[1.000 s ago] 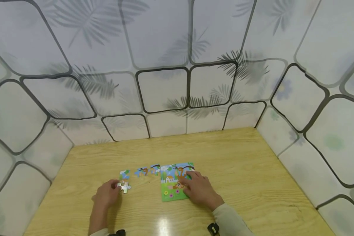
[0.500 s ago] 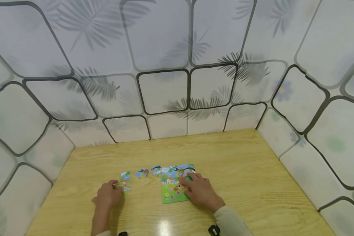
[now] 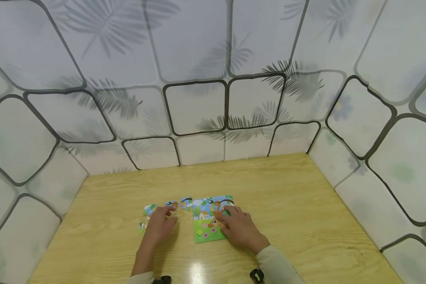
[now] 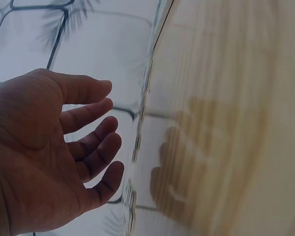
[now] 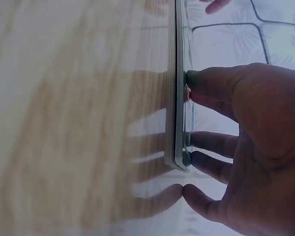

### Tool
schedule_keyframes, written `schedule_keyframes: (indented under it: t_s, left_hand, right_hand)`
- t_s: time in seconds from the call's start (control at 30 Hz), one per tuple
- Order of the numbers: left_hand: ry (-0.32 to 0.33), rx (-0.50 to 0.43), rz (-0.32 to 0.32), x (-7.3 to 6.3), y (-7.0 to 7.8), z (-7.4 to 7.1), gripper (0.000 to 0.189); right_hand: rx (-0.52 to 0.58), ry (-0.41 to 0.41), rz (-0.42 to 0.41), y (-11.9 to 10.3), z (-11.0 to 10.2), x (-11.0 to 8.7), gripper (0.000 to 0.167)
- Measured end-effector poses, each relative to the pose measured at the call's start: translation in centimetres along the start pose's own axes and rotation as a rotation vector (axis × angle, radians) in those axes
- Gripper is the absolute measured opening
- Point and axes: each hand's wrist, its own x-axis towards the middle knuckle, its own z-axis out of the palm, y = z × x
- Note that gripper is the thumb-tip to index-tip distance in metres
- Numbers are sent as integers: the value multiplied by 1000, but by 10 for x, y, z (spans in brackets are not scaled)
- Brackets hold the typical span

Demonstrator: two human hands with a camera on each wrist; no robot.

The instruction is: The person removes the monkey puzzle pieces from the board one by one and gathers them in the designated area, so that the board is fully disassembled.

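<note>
Jigsaw pieces (image 3: 186, 203) laid out; joining unfinished, we judge. Left grip (image 3: 160, 225) half-spread, empty; right grip (image 3: 240, 227), fingers extended, touches picture board (image 3: 203, 225).

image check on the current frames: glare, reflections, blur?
Head view: bright glare on the table near the bottom edge; fine print on the puzzle pieces looks soft. Left wrist view: dim, the left hand darkly lit, its reflection on the table. Right wrist view: hazy, the right hand mirrored in the table, wood grain smeared.
</note>
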Motion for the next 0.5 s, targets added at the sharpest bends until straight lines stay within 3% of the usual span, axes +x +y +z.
schedule_keyframes:
  t_s: [0.17, 0.37, 0.5]
  left_hand:
    - [-15, 2, 85, 6, 15, 14, 28]
    - [-30, 68, 90, 6, 25, 28, 27]
    - [-60, 119, 113, 8, 36, 37, 26]
  right_hand:
    - [5, 12, -10, 2, 0, 3, 45]
    - [34, 24, -30, 4, 1, 1, 43]
    - [37, 46, 20, 8, -3, -1, 43]
